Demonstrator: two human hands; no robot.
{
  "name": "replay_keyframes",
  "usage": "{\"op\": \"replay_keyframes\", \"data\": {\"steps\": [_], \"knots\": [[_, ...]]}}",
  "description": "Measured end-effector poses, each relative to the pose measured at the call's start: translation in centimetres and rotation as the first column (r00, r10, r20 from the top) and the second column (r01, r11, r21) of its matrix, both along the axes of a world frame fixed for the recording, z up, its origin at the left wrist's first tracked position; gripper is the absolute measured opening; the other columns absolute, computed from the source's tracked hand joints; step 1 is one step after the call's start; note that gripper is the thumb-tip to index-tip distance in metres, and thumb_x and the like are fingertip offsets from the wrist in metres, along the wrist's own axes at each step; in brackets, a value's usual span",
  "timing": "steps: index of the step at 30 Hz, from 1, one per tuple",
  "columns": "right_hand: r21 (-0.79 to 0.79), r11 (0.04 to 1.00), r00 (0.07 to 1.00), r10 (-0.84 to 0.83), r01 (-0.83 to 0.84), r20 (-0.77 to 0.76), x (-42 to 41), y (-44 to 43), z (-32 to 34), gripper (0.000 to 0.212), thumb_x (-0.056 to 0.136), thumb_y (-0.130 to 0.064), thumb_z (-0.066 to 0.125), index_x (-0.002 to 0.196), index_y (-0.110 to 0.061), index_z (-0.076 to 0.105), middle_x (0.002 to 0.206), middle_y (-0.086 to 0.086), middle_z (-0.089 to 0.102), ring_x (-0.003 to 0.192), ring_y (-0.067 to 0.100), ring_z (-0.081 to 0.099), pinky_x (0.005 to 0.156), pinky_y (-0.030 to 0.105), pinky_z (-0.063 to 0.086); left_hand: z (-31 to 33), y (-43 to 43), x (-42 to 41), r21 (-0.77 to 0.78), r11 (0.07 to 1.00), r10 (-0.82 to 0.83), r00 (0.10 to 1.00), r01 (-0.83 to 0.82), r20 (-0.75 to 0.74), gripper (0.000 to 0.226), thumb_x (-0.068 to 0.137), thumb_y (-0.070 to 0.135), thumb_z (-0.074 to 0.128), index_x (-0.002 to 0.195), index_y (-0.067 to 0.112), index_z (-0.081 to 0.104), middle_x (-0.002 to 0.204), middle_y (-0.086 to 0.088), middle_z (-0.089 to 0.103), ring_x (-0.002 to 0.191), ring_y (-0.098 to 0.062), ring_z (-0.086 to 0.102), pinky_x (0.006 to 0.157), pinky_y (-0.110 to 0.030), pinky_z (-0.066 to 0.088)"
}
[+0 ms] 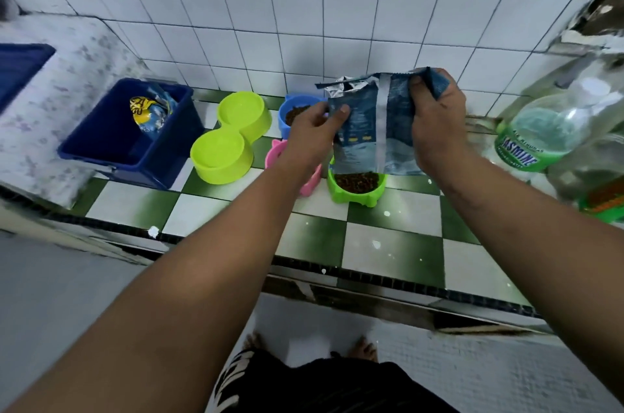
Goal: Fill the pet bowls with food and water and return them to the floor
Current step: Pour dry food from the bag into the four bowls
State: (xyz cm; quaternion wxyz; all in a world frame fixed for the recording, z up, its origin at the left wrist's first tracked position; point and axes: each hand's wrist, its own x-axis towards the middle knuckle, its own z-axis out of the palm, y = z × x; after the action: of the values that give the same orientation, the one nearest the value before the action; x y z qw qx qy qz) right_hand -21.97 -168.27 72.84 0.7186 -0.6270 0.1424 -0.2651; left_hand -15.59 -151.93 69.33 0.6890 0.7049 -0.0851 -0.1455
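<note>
Both hands hold a blue pet food bag (371,129) upside down over a green bowl (358,191) full of brown kibble. My left hand (315,127) pinches the bag's left edge; my right hand (437,122) grips its upper right corner. A blue bowl (290,115) with kibble stands behind my left hand. A pink bowl (275,152) is mostly hidden under my left wrist. A lime double bowl (229,139) stands to the left with nothing in either cup. All the bowls stand on a green-and-white checkered counter (388,237).
A dark blue bin (111,142) holding a yellow-and-blue packet (148,112) stands at the left. Clear plastic bottles (547,129), one with a green label, crowd the right edge. A white tiled wall (304,24) backs the counter. My bare feet (363,346) show on the floor below.
</note>
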Motion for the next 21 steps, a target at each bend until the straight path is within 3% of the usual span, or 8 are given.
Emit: {"op": "replay_keyframes", "data": {"steps": [2, 5, 9, 12, 16, 21], "knots": [[-0.052, 0.999, 1.0, -0.013, 0.013, -0.012, 1.0, 1.4, 0.2, 0.016, 0.095, -0.02, 0.059, 0.082, -0.025, 0.066, 0.082, 0.001, 0.064, 0.08, 0.02, 0.06, 0.079, 0.054, 0.056, 0.2, 1.5, 1.3, 0.005, 0.999, 0.038, 0.998, -0.038, 0.045, 0.013, 0.1, 0.019, 0.064, 0.097, 0.01, 0.073, 0.086, 0.0, 0.074, 0.074, -0.006, 0.068, 0.069, -0.022, 0.052], [-0.139, 0.99, 1.0, 0.0, -0.002, -0.021, 2.5, 4.2, 0.8, 0.018, 0.097, -0.018, 0.056, 0.083, -0.025, 0.065, 0.078, -0.007, 0.065, 0.075, 0.012, 0.061, 0.069, 0.035, 0.056, 0.1, 4.7, 3.9, 0.0, 0.994, 0.108, 0.991, -0.109, 0.082, 0.023, 0.096, 0.015, 0.067, 0.073, 0.018, 0.064, 0.069, 0.005, 0.063, 0.066, -0.01, 0.054, 0.068, -0.029, 0.046], [-0.309, 0.951, 0.999, -0.011, 0.0, -0.033, 5.4, 9.4, 1.6, 0.012, 0.099, -0.018, 0.056, 0.091, -0.02, 0.064, 0.078, -0.008, 0.064, 0.069, 0.004, 0.059, 0.06, 0.02, 0.049, 0.6, 10.8, 7.1, -0.11, 0.983, 0.159, 0.984, -0.149, 0.085, 0.029, 0.092, 0.014, 0.068, 0.07, 0.021, 0.05, 0.077, -0.013, 0.05, 0.074, -0.02, 0.047, 0.067, -0.034, 0.04], [-0.388, 0.921, 0.999, -0.051, 0.046, -0.004, 8.1, 14.4, 1.9, 0.011, 0.097, -0.023, 0.057, 0.088, -0.021, 0.062, 0.074, -0.01, 0.061, 0.069, 0.004, 0.056, 0.064, 0.023, 0.048, 1.6, 16.3, 9.9, -0.154, 0.973, 0.189, 0.976, -0.172, 0.105, 0.033, 0.093, 0.01, 0.069, 0.072, 0.023, 0.046, 0.069, -0.004, 0.049, 0.064, -0.018, 0.046, 0.055, -0.029, 0.039], [-0.371, 0.925, 0.997, -0.062, 0.076, 0.049, 12.4, 21.6, 2.3, 0.012, 0.09, -0.026, 0.062, 0.078, -0.027, 0.06, 0.065, -0.018, 0.054, 0.066, 0.003, 0.049, 0.064, 0.027, 0.043, 4.5, 24.6, 13.9, -0.171, 0.966, 0.224, 0.955, -0.193, 0.192, 0.028, 0.084, 0.019, 0.075, 0.07, 0.027, 0.053, 0.074, -0.016, 0.046, 0.068, -0.026, 0.044, 0.059, -0.041, 0.041], [-0.402, 0.915, 0.997, 0.009, 0.02, 0.07, 17.6, 30.6, 2.3, 0.012, 0.084, -0.026, 0.069, 0.077, -0.034, 0.062, 0.071, -0.017, 0.062, 0.071, 0.007, 0.057, 0.069, 0.036, 0.051, 6.6, 35.2, 18.9, -0.158, 0.961, 0.257, 0.947, -0.228, 0.194, 0.027, 0.09, 0.006, 0.069, 0.077, 0.018, 0.049, 0.076, -0.011, 0.063, 0.066, -0.019, 0.057, 0.058, -0.028, 0.046]]}}
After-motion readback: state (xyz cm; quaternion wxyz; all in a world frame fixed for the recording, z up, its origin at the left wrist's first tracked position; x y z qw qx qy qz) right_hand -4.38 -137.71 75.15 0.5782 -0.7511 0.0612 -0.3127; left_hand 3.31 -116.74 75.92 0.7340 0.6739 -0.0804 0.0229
